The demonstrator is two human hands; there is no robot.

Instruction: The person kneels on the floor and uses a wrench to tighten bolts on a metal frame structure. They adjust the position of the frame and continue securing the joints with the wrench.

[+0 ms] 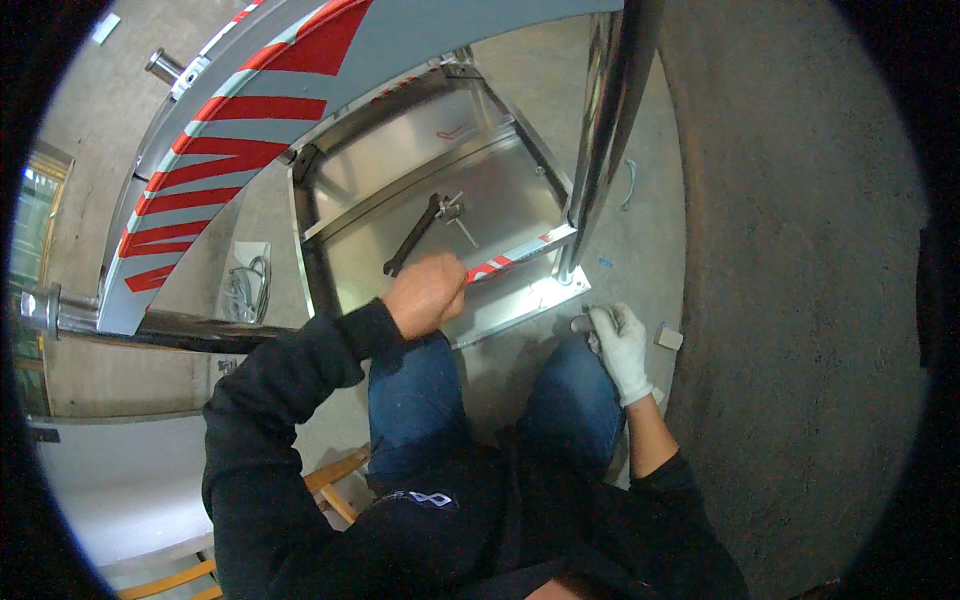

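While the gloved right hand (618,350) sits at the right knee, fingers curled, its grip on anything not determinable, the bare left hand (428,292) is bent into a loose fist at the frame's near rail (558,238); whether it pinches the striped tape (493,266) or only presses there cannot be told. Tape, red and white, lies along that rail, between the left hand and the near right corner, by the upright tube (605,110). Judgement: tape work here would want the strip parallel to the rail's edge, light thumb pressure from one end to the other so no wrinkle is trapped, bare fingertips doing the feeling, and the gloved hand bracing the corner. Beyond the rail, on the metal panel (510,190), a dark open-end wrench (413,237) lies slantwise near the middle of the surface, one end toward the near edge; a bright T-handled tool (452,209) is at its far end, contact uncertain. Farther, toward the far edge: a red mark (450,133).
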